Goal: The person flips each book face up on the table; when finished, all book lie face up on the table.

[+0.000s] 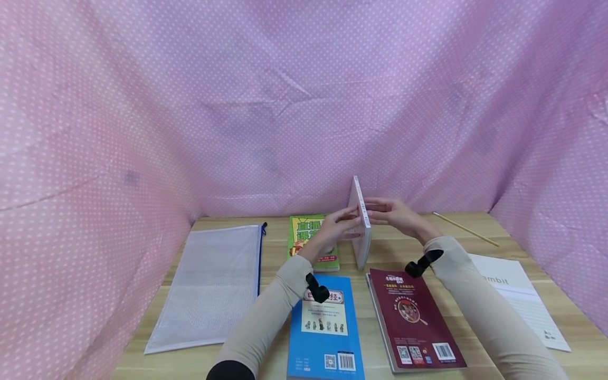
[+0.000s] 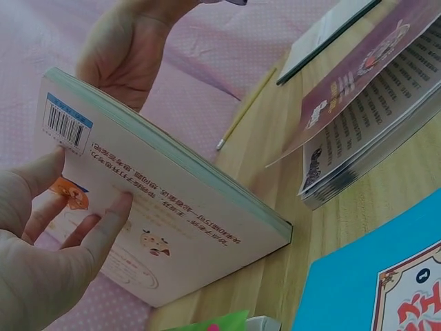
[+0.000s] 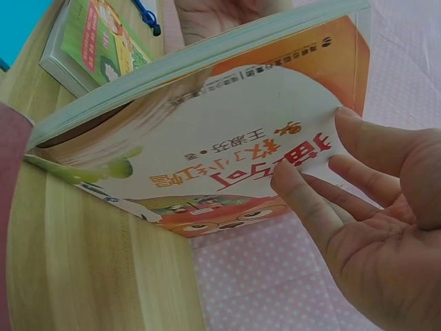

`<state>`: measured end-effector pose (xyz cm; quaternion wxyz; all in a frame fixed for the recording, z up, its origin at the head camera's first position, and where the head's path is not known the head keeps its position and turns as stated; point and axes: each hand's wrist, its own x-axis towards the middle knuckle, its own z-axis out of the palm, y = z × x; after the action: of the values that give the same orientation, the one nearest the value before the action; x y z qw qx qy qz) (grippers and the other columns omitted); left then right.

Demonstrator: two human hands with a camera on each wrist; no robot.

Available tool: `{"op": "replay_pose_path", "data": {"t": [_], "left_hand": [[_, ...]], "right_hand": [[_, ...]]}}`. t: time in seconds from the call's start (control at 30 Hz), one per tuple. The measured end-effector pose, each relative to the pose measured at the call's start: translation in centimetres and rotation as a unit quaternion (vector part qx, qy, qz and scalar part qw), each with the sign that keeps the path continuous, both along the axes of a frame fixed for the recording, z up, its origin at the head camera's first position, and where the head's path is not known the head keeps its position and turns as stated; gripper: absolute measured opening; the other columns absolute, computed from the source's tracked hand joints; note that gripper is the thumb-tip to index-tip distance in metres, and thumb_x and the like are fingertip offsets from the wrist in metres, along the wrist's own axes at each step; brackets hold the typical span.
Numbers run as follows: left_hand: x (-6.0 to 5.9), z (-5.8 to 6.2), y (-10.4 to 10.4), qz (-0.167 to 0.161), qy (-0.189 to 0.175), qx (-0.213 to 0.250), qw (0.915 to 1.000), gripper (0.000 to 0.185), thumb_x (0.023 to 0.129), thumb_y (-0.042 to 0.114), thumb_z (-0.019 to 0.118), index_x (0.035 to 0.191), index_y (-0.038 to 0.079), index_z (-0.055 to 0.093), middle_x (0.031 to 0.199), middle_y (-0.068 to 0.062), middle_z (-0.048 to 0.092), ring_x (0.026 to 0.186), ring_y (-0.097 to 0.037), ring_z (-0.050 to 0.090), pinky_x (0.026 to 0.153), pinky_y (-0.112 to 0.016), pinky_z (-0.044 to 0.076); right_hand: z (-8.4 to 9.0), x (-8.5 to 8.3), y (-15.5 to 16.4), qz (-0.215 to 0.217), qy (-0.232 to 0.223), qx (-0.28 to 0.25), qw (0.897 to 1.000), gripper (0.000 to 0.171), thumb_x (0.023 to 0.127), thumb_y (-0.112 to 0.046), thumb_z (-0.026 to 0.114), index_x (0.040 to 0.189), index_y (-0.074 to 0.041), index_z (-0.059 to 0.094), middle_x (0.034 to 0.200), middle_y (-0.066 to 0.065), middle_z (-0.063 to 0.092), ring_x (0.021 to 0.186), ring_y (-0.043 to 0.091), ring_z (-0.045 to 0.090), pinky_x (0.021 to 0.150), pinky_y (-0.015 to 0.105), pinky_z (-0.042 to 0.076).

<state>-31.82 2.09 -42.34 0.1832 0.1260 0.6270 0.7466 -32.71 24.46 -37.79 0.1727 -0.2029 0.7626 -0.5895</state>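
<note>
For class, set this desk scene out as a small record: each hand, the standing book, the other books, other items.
left hand: touches the standing book's barcoded cover
right hand: touches its titled front cover
standing book: on edge on the table
lying books: green book, blue book, maroon book
other items: mesh pouch at left; pencil and white printed sheet at right

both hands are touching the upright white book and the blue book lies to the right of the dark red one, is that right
Not quite: the blue rectangular paperback book lies to the left of the dark red paperback book, as the head view shows. The left hand and right hand do touch the upright white paperback book.
</note>
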Motion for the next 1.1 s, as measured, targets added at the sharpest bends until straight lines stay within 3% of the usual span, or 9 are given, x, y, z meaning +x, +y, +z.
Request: {"op": "replay_pose_path", "data": {"t": [0.27,0.4,0.57,0.73,0.93,1.1], "left_hand": [[-0.3,0.4,-0.6,0.009,-0.016,0.022,0.9996,0.051,0.100,0.017,0.065,0.150,0.020,0.052,0.144,-0.012,0.053,0.133,-0.037,0.055,0.102,-0.041,0.058],[-0.3,0.8,-1.0,0.019,-0.015,0.024,0.9994,0.050,0.101,0.017,0.065,0.149,0.021,0.053,0.142,-0.010,0.054,0.128,-0.032,0.060,0.109,-0.047,0.053],[-0.3,1.3,-1.6,0.024,-0.005,0.014,0.9996,0.049,0.100,0.020,0.066,0.148,0.024,0.055,0.140,-0.009,0.055,0.124,-0.024,0.061,0.110,-0.048,0.052],[-0.5,1.5,-2.2,0.023,0.010,0.006,0.9997,0.049,0.101,0.022,0.064,0.149,0.024,0.053,0.146,-0.011,0.052,0.132,-0.032,0.057,0.111,-0.048,0.050],[-0.4,1.6,-2.9,0.028,0.013,0.001,0.9995,0.050,0.102,0.024,0.063,0.150,0.024,0.052,0.153,-0.012,0.047,0.139,-0.034,0.050,0.119,-0.058,0.038],[-0.4,1.7,-3.3,0.026,0.006,0.008,0.9996,0.051,0.102,0.022,0.063,0.152,0.022,0.050,0.153,-0.012,0.047,0.139,-0.036,0.049,0.120,-0.059,0.037]], "right_hand": [[-0.5,0.1,-0.7,0.003,-0.004,0.005,1.000,0.058,0.102,0.003,0.053,0.157,-0.001,0.035,0.158,0.027,0.040,0.142,0.042,0.045,0.114,0.048,0.047],[-0.8,0.1,-1.0,0.010,0.003,0.012,1.000,0.060,0.101,-0.003,0.058,0.157,-0.002,0.036,0.156,0.028,0.042,0.141,0.043,0.046,0.115,0.056,0.043],[-1.2,0.3,-1.4,0.016,-0.002,0.024,1.000,0.062,0.102,-0.008,0.059,0.158,-0.004,0.033,0.155,0.027,0.043,0.140,0.042,0.048,0.114,0.051,0.045],[-1.5,0.6,-1.9,0.021,-0.008,0.040,0.999,0.062,0.103,-0.012,0.060,0.159,-0.010,0.034,0.155,0.025,0.045,0.137,0.039,0.053,0.115,0.051,0.046],[-2.1,0.6,-2.3,0.036,0.006,0.046,0.998,0.063,0.102,-0.014,0.061,0.159,-0.008,0.034,0.157,0.026,0.042,0.140,0.041,0.049,0.114,0.050,0.047],[-2.6,0.6,-2.5,0.041,0.020,0.065,0.997,0.064,0.101,-0.016,0.064,0.158,-0.009,0.036,0.156,0.024,0.044,0.140,0.043,0.048,0.112,0.046,0.049]]}}
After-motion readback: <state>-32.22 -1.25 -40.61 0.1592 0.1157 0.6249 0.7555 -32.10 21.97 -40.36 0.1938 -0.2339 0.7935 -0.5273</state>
